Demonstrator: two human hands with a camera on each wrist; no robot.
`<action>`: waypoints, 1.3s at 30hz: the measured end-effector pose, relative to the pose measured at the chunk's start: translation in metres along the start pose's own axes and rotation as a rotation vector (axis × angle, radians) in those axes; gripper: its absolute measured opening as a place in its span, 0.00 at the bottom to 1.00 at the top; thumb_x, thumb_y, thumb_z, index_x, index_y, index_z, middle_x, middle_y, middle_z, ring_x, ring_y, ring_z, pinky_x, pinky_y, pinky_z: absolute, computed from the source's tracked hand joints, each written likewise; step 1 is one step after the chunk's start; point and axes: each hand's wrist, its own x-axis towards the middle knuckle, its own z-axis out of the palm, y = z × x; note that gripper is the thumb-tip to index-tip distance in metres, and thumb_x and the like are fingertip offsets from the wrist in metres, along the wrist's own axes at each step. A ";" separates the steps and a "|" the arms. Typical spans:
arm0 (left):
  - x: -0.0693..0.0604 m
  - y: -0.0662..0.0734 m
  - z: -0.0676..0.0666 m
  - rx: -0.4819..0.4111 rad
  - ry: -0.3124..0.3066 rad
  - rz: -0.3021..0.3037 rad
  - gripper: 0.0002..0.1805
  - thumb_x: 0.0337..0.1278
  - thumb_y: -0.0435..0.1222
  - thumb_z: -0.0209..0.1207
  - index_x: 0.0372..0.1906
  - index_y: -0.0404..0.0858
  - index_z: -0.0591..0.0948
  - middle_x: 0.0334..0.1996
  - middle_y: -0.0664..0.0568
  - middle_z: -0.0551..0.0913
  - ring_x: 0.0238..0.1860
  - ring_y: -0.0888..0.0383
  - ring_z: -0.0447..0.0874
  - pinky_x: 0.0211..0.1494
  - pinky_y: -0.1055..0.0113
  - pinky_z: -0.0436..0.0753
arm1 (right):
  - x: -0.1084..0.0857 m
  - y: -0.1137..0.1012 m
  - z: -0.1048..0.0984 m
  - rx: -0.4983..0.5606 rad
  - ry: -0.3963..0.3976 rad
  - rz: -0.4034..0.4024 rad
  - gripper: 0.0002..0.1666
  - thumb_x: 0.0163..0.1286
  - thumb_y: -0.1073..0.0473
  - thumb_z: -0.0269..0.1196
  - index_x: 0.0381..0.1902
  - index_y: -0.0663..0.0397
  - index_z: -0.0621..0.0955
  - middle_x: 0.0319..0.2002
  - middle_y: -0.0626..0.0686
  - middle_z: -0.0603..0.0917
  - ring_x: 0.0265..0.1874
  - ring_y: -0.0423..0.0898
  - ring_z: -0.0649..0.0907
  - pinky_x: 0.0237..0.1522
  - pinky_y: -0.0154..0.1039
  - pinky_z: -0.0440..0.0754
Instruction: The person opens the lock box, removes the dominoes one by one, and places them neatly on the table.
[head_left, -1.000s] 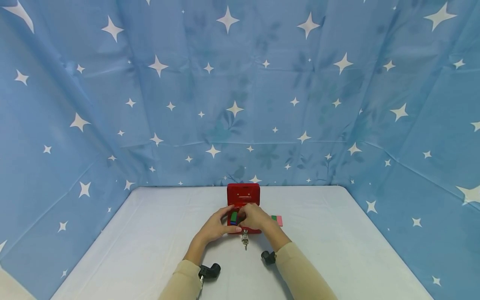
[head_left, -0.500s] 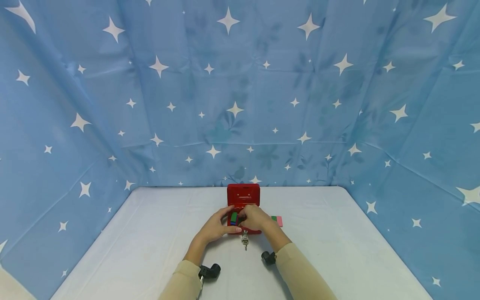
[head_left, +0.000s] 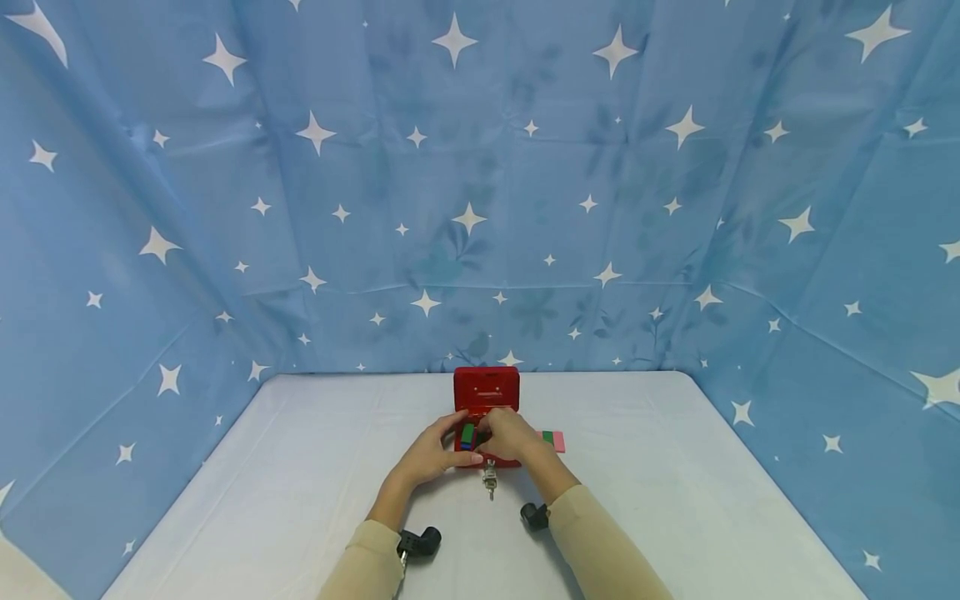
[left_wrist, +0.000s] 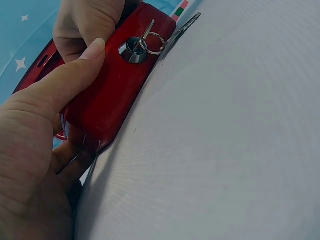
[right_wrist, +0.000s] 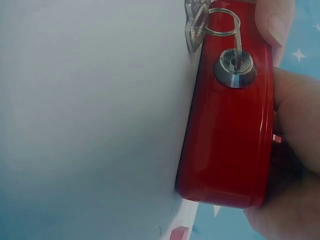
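The red metal box (head_left: 487, 387) stands with its lid raised. My left hand (head_left: 429, 454) grips its left side, the thumb (left_wrist: 82, 75) over the front rim and the other fingers round the side wall. Inside, at the left, lies a green and blue block (head_left: 467, 436). My right hand (head_left: 512, 437) reaches over the right part of the box with bent fingers down inside; whatever they touch is hidden. A key on a ring (left_wrist: 152, 44) sits in the front lock (right_wrist: 235, 67), and more keys (head_left: 491, 477) hang from it onto the white cloth.
Just right of the box, pink and green pieces (head_left: 558, 442) lie on the white table (head_left: 645, 500), partly behind my right hand. A blue curtain with white stars (head_left: 480, 167) surrounds the table at the back and sides. Black wrist cameras (head_left: 422, 542) sit at both sleeves.
The left hand keeps its grip on the box. The right hand and wrist have shifted very slightly, with the fingers still inside the box.
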 end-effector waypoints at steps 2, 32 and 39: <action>0.000 0.000 0.000 0.003 0.001 -0.003 0.49 0.54 0.49 0.76 0.80 0.45 0.66 0.79 0.45 0.66 0.79 0.38 0.62 0.78 0.37 0.67 | 0.001 0.000 0.001 -0.010 0.007 0.006 0.14 0.59 0.55 0.79 0.42 0.53 0.92 0.34 0.47 0.91 0.40 0.45 0.84 0.54 0.49 0.87; -0.001 -0.001 0.001 0.009 -0.007 0.004 0.50 0.55 0.51 0.75 0.80 0.44 0.66 0.79 0.45 0.65 0.80 0.38 0.62 0.78 0.38 0.67 | -0.003 0.002 0.006 -0.055 -0.019 -0.002 0.22 0.68 0.56 0.73 0.57 0.55 0.84 0.52 0.53 0.85 0.54 0.51 0.83 0.66 0.56 0.81; 0.000 -0.001 0.000 0.011 0.000 0.009 0.49 0.55 0.49 0.76 0.80 0.44 0.66 0.79 0.44 0.66 0.79 0.38 0.63 0.78 0.38 0.67 | -0.004 0.002 0.005 -0.035 -0.013 -0.006 0.23 0.68 0.55 0.73 0.58 0.54 0.83 0.53 0.53 0.86 0.55 0.51 0.83 0.67 0.56 0.81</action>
